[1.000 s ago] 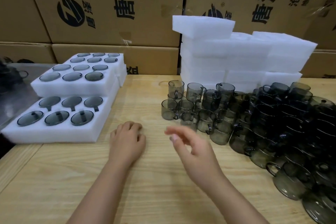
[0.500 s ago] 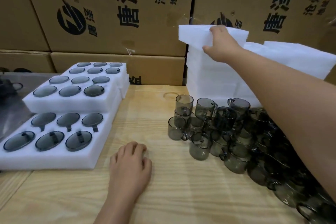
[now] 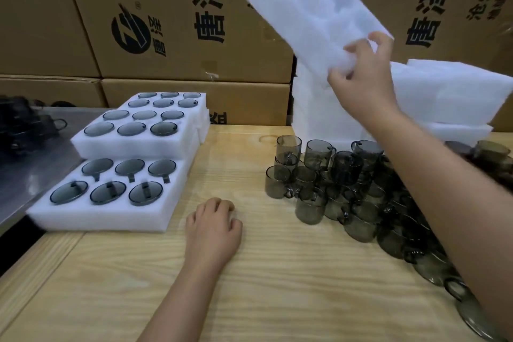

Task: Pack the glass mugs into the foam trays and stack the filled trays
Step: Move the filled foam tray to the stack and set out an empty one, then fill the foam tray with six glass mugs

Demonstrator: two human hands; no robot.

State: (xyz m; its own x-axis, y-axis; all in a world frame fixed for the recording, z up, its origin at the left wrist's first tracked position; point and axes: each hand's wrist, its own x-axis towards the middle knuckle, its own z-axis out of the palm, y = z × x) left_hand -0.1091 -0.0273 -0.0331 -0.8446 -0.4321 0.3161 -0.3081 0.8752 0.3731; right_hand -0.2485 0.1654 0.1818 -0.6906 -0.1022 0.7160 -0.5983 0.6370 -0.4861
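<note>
The right hand (image 3: 363, 75) grips an empty foam tray (image 3: 313, 8) at its lower corner, thumb on the near face and fingers curled round the edge. The tray hangs tilted in the air above the stack of empty trays (image 3: 449, 91). The left hand (image 3: 212, 226) rests palm down on the wooden worktop (image 3: 277, 272), fingers loosely curled and holding nothing. It lies between the filled trays (image 3: 111, 194) on the left and the cluster of smoky glass mugs (image 3: 333, 180) on the right. Cardboard boxes (image 3: 166, 22) stand behind.
</note>
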